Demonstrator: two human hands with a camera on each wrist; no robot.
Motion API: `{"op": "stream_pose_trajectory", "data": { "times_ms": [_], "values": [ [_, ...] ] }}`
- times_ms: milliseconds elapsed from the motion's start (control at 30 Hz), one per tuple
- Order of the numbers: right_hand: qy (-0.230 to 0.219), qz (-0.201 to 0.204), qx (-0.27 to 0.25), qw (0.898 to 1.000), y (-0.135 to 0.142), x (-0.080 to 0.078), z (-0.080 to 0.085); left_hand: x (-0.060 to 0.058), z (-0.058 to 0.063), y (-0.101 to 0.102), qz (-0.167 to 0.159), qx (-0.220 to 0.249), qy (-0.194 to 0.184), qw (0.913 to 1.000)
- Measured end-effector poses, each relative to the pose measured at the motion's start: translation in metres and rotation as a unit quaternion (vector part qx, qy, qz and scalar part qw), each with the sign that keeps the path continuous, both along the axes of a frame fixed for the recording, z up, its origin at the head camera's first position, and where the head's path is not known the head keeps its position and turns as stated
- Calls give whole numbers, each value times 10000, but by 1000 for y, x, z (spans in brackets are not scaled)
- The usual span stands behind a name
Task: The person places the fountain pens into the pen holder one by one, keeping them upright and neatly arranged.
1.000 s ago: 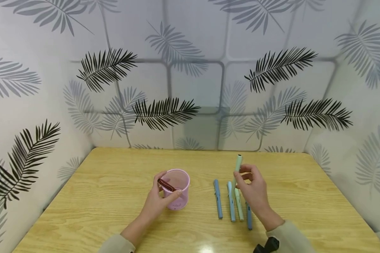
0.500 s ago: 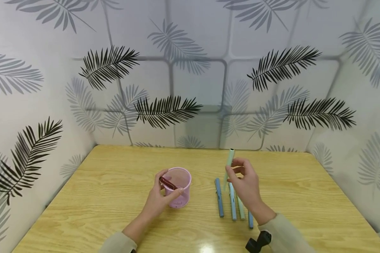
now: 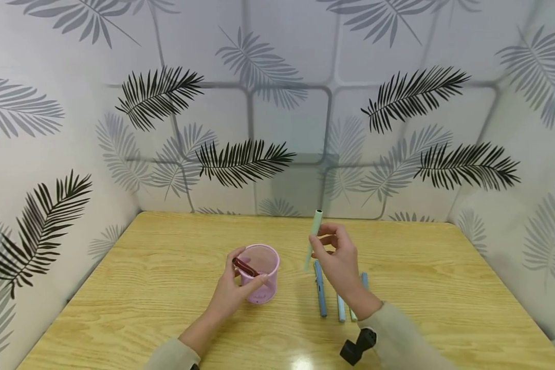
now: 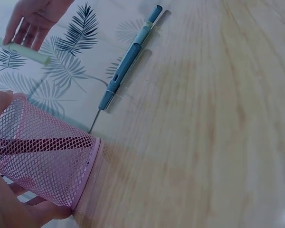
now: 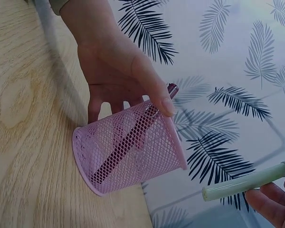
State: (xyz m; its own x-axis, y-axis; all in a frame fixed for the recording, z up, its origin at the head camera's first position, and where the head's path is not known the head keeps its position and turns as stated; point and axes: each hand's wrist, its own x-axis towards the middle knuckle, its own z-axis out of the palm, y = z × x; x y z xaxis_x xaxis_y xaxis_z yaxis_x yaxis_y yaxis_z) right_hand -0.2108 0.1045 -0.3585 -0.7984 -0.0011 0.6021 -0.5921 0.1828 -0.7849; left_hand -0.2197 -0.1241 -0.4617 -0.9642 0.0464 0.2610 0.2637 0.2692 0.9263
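Your left hand [image 3: 231,288] is gripping the pink mesh pen cup [image 3: 264,292] on the wooden table [image 3: 176,267]; a dark red pen [image 3: 245,267] is leaning inside. Your right hand [image 3: 341,257] is pinching a tilted pale green pen [image 3: 316,224] above the table, right of the cup. A dark blue pen [image 3: 321,292] and a light blue pen [image 3: 341,309] are lying nearby.

– Can you read any words, numbers or brands?
– None. Low on the wall of the pink mesh cup [image 3: 270,288] I hold, just above its base, I see a faint mark [image 3: 259,297], too small to read.
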Motion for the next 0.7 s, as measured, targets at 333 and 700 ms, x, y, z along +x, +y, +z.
{"op": "stream_pose_trajectory", "data": {
  "times_ms": [333, 700],
  "values": [
    [171, 193, -207, 9995, -23, -6, 1, 0, -3, -1, -79, 109, -116, 9998],
    [177, 316, -615, 9974, -42, -15, 2, -2, 0, -3, -17, -10, -180, 9998]
  ]
}}
